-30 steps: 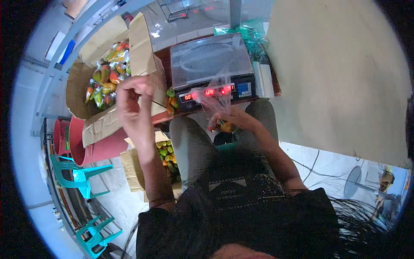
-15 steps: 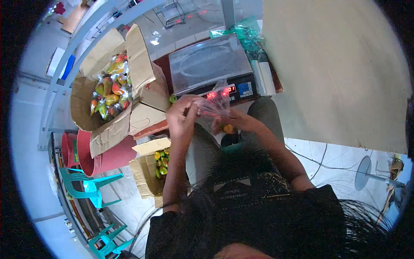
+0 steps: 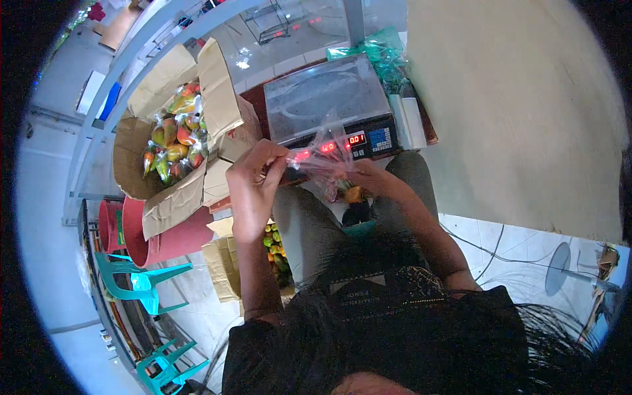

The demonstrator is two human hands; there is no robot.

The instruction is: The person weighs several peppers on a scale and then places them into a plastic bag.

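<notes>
A clear plastic bag [image 3: 324,164] is stretched between my two hands, in front of the scale's lit red display. My left hand [image 3: 253,174] is closed in a pinch on the bag's left end. Gripping its other side is my right hand [image 3: 370,178], its fingers partly hidden. An orange fruit [image 3: 353,194] shows low by my right hand; whether it lies inside the bag I cannot tell. Just beyond the hands stands a digital scale [image 3: 322,99] with a flat metal pan and a dark keypad front.
On the left, an open cardboard box [image 3: 135,158] holds several bagged red, orange and green fruits. A smaller carton [image 3: 222,266] of fruit sits below, near red tubs [image 3: 174,240] and teal plastic chairs [image 3: 145,283]. Green plastic bags [image 3: 382,56] lie behind the scale; a wooden board [image 3: 513,112] stands right.
My left hand has moved left and slightly down, drawing the bag's end out away from my right hand. The view has shifted a little.
</notes>
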